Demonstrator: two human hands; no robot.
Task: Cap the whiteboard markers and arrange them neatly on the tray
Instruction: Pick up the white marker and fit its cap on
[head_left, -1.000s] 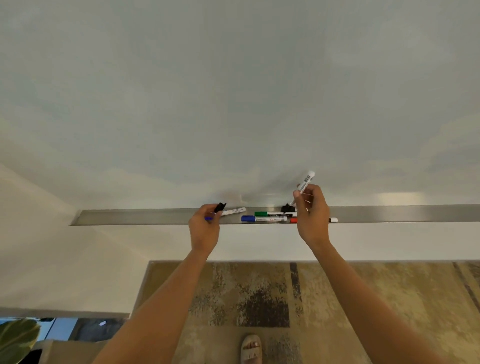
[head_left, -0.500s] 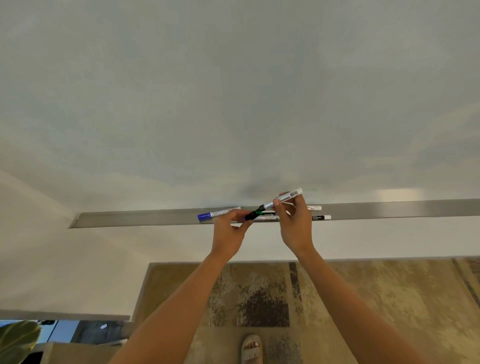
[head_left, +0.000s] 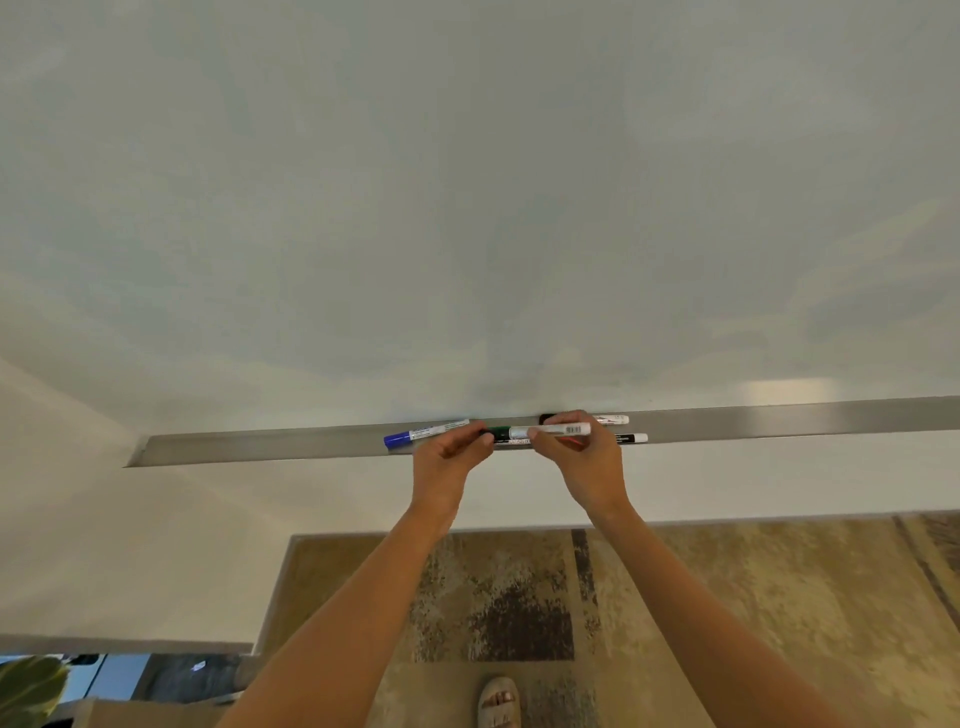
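Observation:
A metal tray (head_left: 260, 446) runs along the bottom of the whiteboard. My right hand (head_left: 584, 465) grips a white marker (head_left: 558, 430) with a barcode and holds it level just above the tray. My left hand (head_left: 449, 462) pinches a black cap (head_left: 487, 433) at the marker's left end, beside a dark green section. A blue-capped marker (head_left: 415, 434) lies on the tray left of my hands. Two more markers lie to the right, one at the back (head_left: 614, 419) and one at the front (head_left: 632, 439), both partly hidden by my right hand.
The whiteboard (head_left: 467, 208) fills the upper view. The tray stretches far to both sides. Below are a patterned rug (head_left: 519, 597), my sandalled foot (head_left: 498, 701) and a plant leaf (head_left: 26, 686) at the bottom left.
My left hand left the blue-capped marker on the tray and moved right with the black cap. My right hand lowered its marker from tilted to level, and the hands met.

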